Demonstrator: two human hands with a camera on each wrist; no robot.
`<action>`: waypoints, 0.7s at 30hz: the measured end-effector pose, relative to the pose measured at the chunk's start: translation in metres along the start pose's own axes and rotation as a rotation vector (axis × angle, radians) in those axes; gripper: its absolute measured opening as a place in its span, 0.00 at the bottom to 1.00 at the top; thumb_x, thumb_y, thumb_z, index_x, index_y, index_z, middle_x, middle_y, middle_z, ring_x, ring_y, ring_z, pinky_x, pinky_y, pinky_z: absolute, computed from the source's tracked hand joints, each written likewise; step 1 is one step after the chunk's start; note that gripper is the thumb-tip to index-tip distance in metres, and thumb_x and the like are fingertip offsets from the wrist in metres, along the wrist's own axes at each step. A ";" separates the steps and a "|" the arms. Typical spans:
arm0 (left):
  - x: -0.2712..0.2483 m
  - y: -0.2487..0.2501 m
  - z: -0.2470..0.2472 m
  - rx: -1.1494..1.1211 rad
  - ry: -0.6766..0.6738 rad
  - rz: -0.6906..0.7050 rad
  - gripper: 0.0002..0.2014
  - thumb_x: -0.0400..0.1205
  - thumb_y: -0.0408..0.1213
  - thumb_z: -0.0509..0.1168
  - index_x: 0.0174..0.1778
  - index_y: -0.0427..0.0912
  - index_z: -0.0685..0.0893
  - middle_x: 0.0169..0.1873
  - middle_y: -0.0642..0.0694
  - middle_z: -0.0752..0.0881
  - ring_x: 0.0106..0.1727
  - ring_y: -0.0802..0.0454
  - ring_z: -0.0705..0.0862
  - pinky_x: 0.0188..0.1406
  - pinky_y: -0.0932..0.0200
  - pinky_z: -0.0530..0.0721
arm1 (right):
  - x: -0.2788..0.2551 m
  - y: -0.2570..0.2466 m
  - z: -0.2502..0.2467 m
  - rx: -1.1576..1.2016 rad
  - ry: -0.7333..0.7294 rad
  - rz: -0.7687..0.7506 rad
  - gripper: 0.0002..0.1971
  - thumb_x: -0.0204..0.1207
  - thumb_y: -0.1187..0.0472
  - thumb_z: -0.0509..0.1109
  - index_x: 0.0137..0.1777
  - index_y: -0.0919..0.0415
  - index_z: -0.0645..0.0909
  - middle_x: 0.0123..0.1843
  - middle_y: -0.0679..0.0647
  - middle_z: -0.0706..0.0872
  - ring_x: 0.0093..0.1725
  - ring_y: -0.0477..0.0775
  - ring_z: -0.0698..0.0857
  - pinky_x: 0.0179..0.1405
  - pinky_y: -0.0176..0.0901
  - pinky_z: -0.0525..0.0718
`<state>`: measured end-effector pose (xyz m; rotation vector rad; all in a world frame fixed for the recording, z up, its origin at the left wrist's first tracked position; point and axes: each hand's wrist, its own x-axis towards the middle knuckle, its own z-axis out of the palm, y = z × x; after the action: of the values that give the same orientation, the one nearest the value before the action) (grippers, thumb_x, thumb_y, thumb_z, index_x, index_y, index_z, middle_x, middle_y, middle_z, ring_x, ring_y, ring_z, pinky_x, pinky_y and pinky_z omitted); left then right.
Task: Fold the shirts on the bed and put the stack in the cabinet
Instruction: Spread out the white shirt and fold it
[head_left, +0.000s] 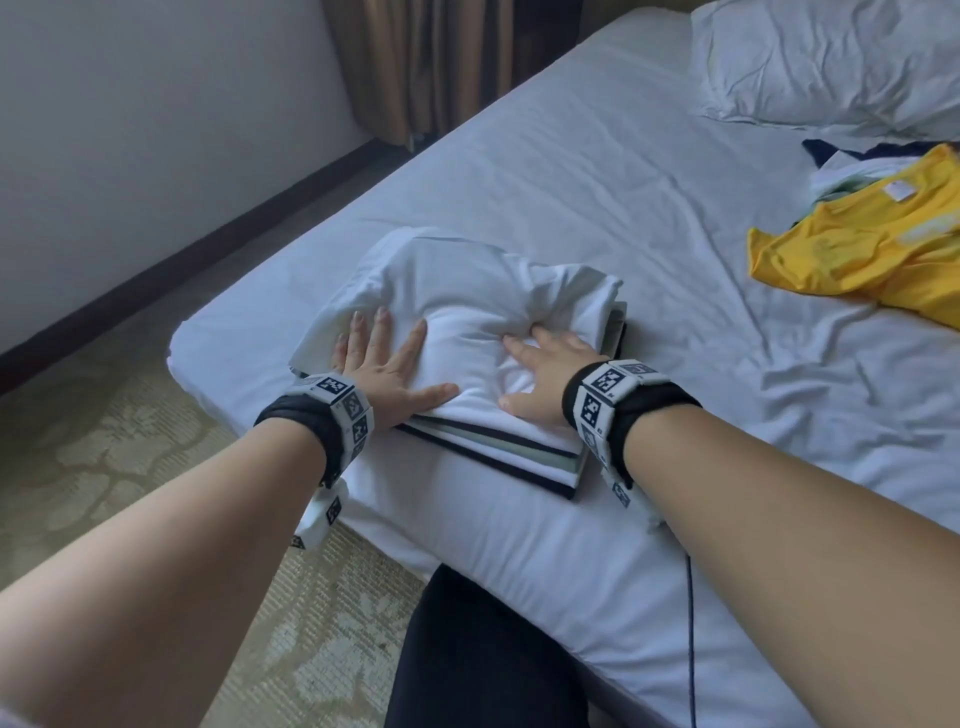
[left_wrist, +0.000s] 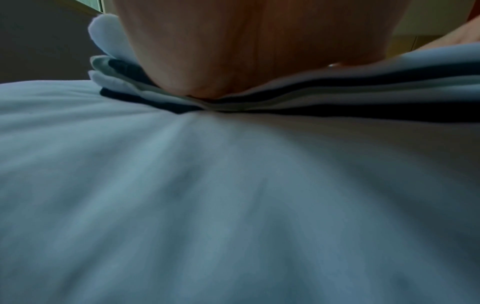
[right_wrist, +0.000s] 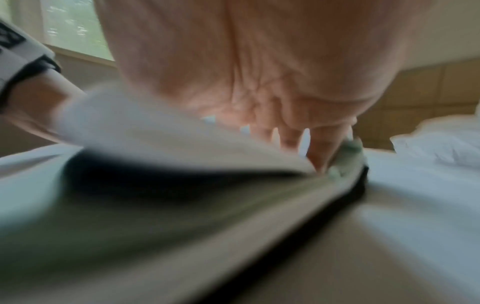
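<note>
A stack of folded shirts (head_left: 483, 447) lies near the bed's front corner, with white, pale green and dark layers showing at its near edge. A rumpled white shirt (head_left: 467, 291) tops it. My left hand (head_left: 387, 364) lies flat on the top shirt's left part, fingers spread. My right hand (head_left: 540, 369) presses into the right part, and its fingertips sink into a crease. The left wrist view shows my palm (left_wrist: 233, 51) on the stack's layered edge (left_wrist: 337, 94). In the right wrist view my right hand's fingers (right_wrist: 291, 135) press down on the blurred stack (right_wrist: 182, 185).
A yellow shirt (head_left: 872, 244) lies unfolded on the bed at the right, over other white and dark garments (head_left: 852, 161). A pillow (head_left: 831, 57) sits at the back right. The white sheet (head_left: 597, 156) is bare between them. Patterned carpet (head_left: 130, 467) and curtains (head_left: 441, 62) lie left of the bed.
</note>
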<state>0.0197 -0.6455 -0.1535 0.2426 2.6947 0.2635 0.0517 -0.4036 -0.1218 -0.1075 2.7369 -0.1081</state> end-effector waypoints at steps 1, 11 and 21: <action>0.000 0.001 -0.001 -0.006 0.008 -0.002 0.52 0.70 0.86 0.51 0.83 0.75 0.30 0.84 0.52 0.21 0.82 0.46 0.17 0.82 0.42 0.23 | -0.002 -0.002 -0.011 -0.049 0.029 -0.003 0.40 0.75 0.34 0.64 0.86 0.35 0.56 0.89 0.51 0.57 0.86 0.65 0.57 0.84 0.62 0.60; 0.007 -0.006 0.001 -0.034 0.016 0.039 0.52 0.66 0.88 0.48 0.81 0.78 0.29 0.84 0.52 0.20 0.80 0.47 0.14 0.81 0.43 0.22 | 0.022 0.012 0.000 0.107 0.185 -0.170 0.35 0.83 0.50 0.62 0.89 0.42 0.53 0.92 0.48 0.43 0.90 0.55 0.42 0.87 0.45 0.36; 0.010 -0.007 0.008 -0.017 0.034 0.017 0.55 0.60 0.89 0.42 0.82 0.77 0.30 0.85 0.51 0.22 0.82 0.46 0.16 0.83 0.42 0.23 | 0.042 0.015 0.006 0.087 0.000 -0.146 0.36 0.85 0.46 0.59 0.88 0.35 0.45 0.90 0.43 0.34 0.89 0.53 0.32 0.88 0.60 0.39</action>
<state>0.0132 -0.6485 -0.1664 0.2579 2.7241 0.2977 0.0148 -0.3933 -0.1445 -0.2821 2.7173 -0.2672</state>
